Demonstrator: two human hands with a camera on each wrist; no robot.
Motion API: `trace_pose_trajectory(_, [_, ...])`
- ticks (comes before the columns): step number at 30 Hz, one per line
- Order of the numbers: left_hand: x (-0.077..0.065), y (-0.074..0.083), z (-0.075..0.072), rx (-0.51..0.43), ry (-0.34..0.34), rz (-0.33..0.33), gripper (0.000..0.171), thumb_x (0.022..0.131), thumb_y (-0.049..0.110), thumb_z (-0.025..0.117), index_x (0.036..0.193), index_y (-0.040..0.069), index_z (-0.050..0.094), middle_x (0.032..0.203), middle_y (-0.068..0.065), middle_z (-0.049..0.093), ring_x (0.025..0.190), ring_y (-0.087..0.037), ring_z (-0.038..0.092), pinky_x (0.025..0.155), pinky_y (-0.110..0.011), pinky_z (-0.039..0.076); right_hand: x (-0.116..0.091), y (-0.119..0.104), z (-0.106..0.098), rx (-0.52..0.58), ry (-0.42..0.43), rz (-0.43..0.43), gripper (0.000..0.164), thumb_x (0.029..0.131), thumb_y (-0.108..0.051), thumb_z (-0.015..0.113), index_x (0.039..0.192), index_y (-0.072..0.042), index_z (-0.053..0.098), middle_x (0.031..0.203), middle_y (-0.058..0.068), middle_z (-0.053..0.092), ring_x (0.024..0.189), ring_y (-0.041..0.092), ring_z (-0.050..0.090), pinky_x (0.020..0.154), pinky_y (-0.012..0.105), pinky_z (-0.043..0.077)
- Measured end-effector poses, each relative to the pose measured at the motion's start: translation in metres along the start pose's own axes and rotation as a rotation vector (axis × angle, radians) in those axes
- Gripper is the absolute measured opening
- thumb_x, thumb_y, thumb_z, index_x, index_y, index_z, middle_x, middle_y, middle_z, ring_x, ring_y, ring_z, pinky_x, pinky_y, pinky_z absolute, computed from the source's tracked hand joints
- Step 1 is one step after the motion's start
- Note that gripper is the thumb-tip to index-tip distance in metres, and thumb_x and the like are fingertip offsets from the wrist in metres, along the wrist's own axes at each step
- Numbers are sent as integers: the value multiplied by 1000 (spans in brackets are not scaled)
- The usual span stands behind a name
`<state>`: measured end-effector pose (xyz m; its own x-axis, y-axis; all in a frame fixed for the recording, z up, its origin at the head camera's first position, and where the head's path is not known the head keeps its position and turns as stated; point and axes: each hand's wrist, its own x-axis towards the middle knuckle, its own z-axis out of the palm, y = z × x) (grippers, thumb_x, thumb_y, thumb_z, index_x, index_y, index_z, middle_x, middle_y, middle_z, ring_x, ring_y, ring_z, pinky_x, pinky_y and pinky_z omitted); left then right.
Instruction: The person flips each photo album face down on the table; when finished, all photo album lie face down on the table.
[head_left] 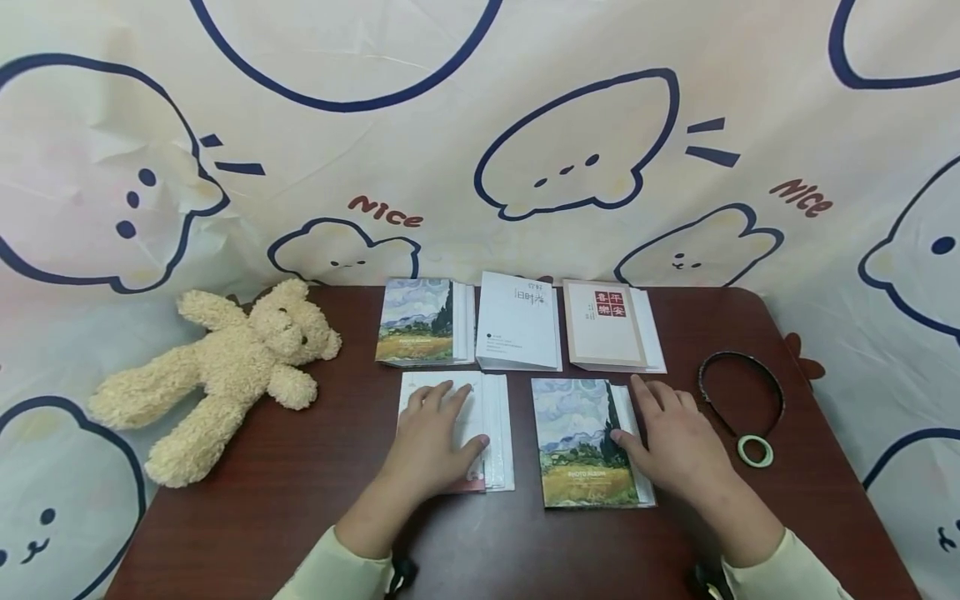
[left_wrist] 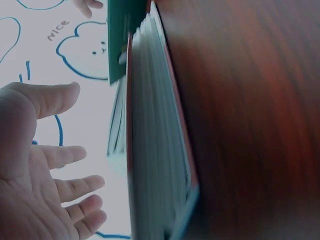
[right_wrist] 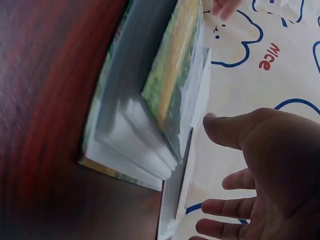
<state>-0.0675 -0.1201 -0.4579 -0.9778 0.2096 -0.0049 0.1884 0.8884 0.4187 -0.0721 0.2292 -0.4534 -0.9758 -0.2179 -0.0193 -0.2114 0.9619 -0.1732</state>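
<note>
My left hand point(head_left: 429, 442) is spread above a white album point(head_left: 497, 433) with a pink lower edge. In the left wrist view, a gap shows between the fingers point(left_wrist: 80, 190) and the album's thick stack of pages point(left_wrist: 155, 135). By the right edge of a photo album with a painted landscape cover point(head_left: 581, 442) is my right hand point(head_left: 678, 433), thumb overlapping the cover in the head view. The right wrist view shows this album's cover point(right_wrist: 175, 65) raised off its clear pages, with the right hand's fingers point(right_wrist: 225, 207) apart from it and holding nothing.
Behind stand three more albums in a row: a landscape one point(head_left: 415, 321), a white one point(head_left: 517, 321) and a beige one with red squares point(head_left: 603, 325). A cream teddy bear point(head_left: 232, 367) lies at left. A cord with a green ring point(head_left: 755, 451) lies at right on the brown table point(head_left: 810, 500).
</note>
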Motion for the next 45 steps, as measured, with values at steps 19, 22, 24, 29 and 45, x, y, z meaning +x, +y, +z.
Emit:
trace_pose_trajectory(19, [9,35,34,-465,-129,90,69,99,35,68,158,9,43,145,-14,58,119,-30,62,100,-51,49,-10,-6,15,210,-38,4,87,96,-49,71,158,2,36,147,30,49,133,52,45,102,67,44])
trace_pose_trajectory(22, [10,39,36,-514,-170,78,73,99,36,68,160,8,39,141,-10,60,100,-22,65,89,-42,52,-11,-7,17,225,-48,9,87,96,-51,70,158,1,37,148,30,48,134,52,45,102,68,43])
trace_pose_trajectory(24, [10,42,37,-543,-187,65,76,99,36,68,161,7,36,139,-8,61,92,-17,64,84,-38,51,-12,-8,18,232,-49,10,87,96,-52,70,157,1,38,148,29,48,133,51,45,102,67,43])
trace_pose_trajectory(29, [11,47,43,-588,-219,35,87,97,37,71,164,3,26,137,-8,64,91,-11,67,85,-38,54,-13,-9,20,244,-65,12,86,96,-52,70,156,1,40,148,30,47,134,52,45,101,68,44])
trace_pose_trajectory(45, [9,63,57,-641,-325,-57,95,93,43,72,161,-4,26,97,-1,76,81,-7,68,78,-35,55,-13,-16,24,286,-86,-15,82,97,-53,68,156,-2,43,150,29,47,137,53,44,101,70,43])
